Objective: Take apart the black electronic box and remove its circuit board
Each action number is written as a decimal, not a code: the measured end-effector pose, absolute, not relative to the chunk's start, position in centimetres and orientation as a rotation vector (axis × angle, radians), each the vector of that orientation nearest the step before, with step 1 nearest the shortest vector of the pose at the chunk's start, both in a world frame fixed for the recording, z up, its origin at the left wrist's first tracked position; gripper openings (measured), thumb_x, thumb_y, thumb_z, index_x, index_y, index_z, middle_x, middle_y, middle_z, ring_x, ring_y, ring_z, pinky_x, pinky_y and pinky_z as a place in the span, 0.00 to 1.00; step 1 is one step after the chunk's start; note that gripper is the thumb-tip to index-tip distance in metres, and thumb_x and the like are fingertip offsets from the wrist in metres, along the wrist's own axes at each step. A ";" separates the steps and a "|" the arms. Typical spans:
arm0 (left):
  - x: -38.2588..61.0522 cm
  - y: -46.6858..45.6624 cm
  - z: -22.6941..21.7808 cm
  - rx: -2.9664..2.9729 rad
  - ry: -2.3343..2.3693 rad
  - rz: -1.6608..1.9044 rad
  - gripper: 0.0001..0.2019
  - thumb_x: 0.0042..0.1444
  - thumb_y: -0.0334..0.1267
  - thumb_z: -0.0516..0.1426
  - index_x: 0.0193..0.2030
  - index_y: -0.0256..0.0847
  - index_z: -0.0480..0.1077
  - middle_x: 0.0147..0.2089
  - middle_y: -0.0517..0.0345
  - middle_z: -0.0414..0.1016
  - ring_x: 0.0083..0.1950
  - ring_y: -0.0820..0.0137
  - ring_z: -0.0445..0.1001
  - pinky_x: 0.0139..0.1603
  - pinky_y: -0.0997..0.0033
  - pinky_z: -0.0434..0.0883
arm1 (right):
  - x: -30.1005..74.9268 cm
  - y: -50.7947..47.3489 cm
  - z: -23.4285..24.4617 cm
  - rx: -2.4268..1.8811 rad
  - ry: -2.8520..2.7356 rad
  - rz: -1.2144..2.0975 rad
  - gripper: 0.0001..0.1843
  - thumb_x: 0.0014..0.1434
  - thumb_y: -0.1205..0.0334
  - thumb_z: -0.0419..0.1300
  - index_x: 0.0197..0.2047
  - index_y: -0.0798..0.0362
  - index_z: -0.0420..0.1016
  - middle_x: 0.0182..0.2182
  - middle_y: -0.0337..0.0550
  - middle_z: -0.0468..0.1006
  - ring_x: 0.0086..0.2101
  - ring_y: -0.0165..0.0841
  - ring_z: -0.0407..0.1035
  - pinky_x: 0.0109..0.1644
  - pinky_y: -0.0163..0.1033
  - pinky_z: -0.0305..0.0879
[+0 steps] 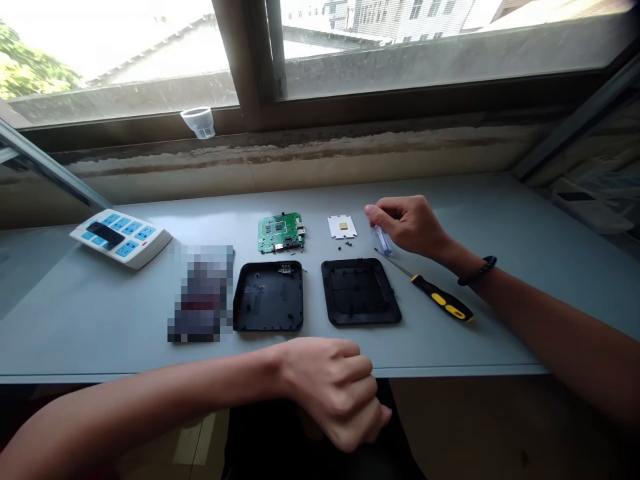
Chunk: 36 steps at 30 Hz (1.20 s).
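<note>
My right hand (413, 223) is closed, its fingers curled round a small clear plastic tube (383, 241) just above the table. The inner side of that hand is partly hidden. My left hand (335, 390) is a loose fist at the table's front edge, with nothing showing in it. A white metal plate with a gold square pad (342, 227) lies left of my right hand, with several tiny black screws (349, 244) below it. The green circuit board (281, 233) lies farther left. Nearer me are the open black case (269, 297) and its black lid (361, 292).
A yellow-and-black screwdriver (443, 298) lies beside my right forearm. At the left stand a white power strip (127, 237) with a black object (106, 233) on it, and a blurred-out flat item (203, 293). A clear cup (199, 123) sits on the window ledge.
</note>
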<state>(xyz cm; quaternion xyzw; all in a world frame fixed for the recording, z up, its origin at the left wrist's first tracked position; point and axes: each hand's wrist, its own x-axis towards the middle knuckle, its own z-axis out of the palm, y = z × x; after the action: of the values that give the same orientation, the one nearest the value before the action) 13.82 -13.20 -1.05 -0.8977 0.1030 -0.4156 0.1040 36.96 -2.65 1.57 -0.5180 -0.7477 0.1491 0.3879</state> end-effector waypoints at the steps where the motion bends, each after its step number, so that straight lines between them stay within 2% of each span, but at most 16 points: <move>1: 13.9 -13.2 -1.2 -2.639 0.335 -1.259 0.24 0.47 0.32 0.63 0.15 0.44 0.47 0.18 0.71 0.45 0.20 0.80 0.46 0.19 0.73 0.49 | 37.0 -2.7 1.5 -1.324 -1.904 0.375 0.27 0.65 0.43 0.56 0.21 0.51 0.66 0.18 0.39 0.61 0.21 0.27 0.53 0.27 0.41 0.48; 7: 14.2 -12.9 -1.6 -2.637 0.344 -1.503 0.22 0.41 0.36 0.61 0.15 0.45 0.47 0.20 0.71 0.41 0.21 0.80 0.43 0.18 0.73 0.45 | 36.7 -2.9 1.2 -1.342 -1.933 0.360 0.25 0.66 0.47 0.56 0.21 0.51 0.65 0.18 0.39 0.62 0.22 0.28 0.52 0.29 0.41 0.49; 12: 14.1 -13.1 -1.7 -2.644 0.301 -1.568 0.22 0.39 0.38 0.59 0.14 0.44 0.45 0.20 0.70 0.39 0.22 0.79 0.40 0.18 0.72 0.43 | 36.4 -3.1 1.2 -1.328 -1.977 0.353 0.23 0.66 0.51 0.57 0.21 0.52 0.65 0.17 0.37 0.57 0.21 0.26 0.48 0.28 0.41 0.46; 15: 13.9 -13.4 -1.7 -2.685 0.241 -1.551 0.21 0.40 0.38 0.58 0.14 0.44 0.45 0.21 0.69 0.39 0.23 0.77 0.40 0.19 0.69 0.42 | 36.2 -3.4 1.4 -1.291 -2.027 0.382 0.23 0.65 0.50 0.58 0.22 0.52 0.66 0.18 0.37 0.59 0.22 0.26 0.49 0.27 0.40 0.48; 26: 13.2 -13.8 -1.2 -2.811 0.073 -1.422 0.19 0.38 0.31 0.59 0.12 0.43 0.50 0.19 0.67 0.41 0.24 0.75 0.41 0.20 0.66 0.42 | 35.5 -4.5 2.0 -1.104 -2.252 0.525 0.15 0.62 0.55 0.61 0.27 0.55 0.78 0.21 0.38 0.71 0.22 0.22 0.57 0.26 0.34 0.53; 36: 13.1 -13.3 -1.0 -2.841 0.010 -1.439 0.21 0.45 0.29 0.59 0.11 0.43 0.50 0.18 0.66 0.42 0.22 0.74 0.41 0.22 0.63 0.39 | 35.4 -4.8 3.4 -1.164 -2.173 0.510 0.16 0.65 0.55 0.60 0.28 0.54 0.75 0.19 0.36 0.66 0.22 0.23 0.52 0.27 0.37 0.51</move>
<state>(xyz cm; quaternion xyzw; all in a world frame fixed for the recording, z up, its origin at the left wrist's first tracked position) 13.11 -13.28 -1.04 -0.8919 0.0032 -0.4517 -0.0216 35.41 -4.82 3.43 -0.4399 -0.8215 0.1929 0.3072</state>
